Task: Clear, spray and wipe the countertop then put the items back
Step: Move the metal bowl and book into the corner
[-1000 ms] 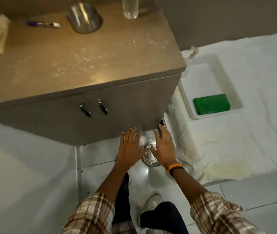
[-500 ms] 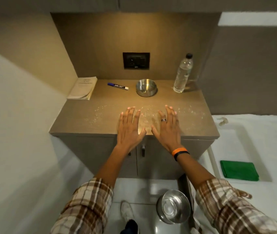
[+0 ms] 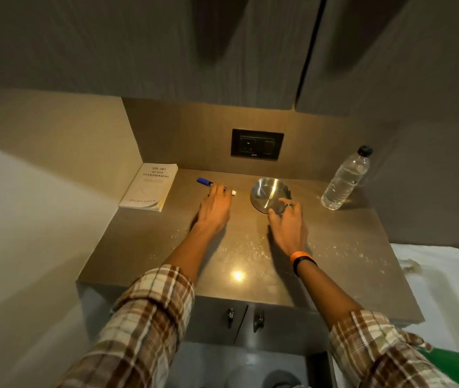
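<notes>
A brown countertop (image 3: 334, 264) carries white crumbs across its front half. At its back stand a white book (image 3: 151, 190), a blue-capped marker (image 3: 204, 181), a steel bowl (image 3: 267, 193) and a clear water bottle (image 3: 345, 179). My left hand (image 3: 215, 210) reaches over the marker, fingertips touching its middle, fingers slightly apart. My right hand (image 3: 288, 224) has its fingers curled at the bowl's near right rim; whether it grips the rim is unclear. A green cloth (image 3: 458, 365) shows at the lower right corner.
Upper cabinets (image 3: 222, 51) hang low over the counter. A black wall socket (image 3: 256, 144) sits in the back panel. Two cabinet doors with handles (image 3: 245, 317) are below the top. White bedding (image 3: 446, 275) lies to the right. Something round and blurred (image 3: 278, 380) rests on the floor.
Both hands lifted from lying flat near the counter's front edge and reached back, the left to the marker, the right to the bowl. The camera tilted upward.
</notes>
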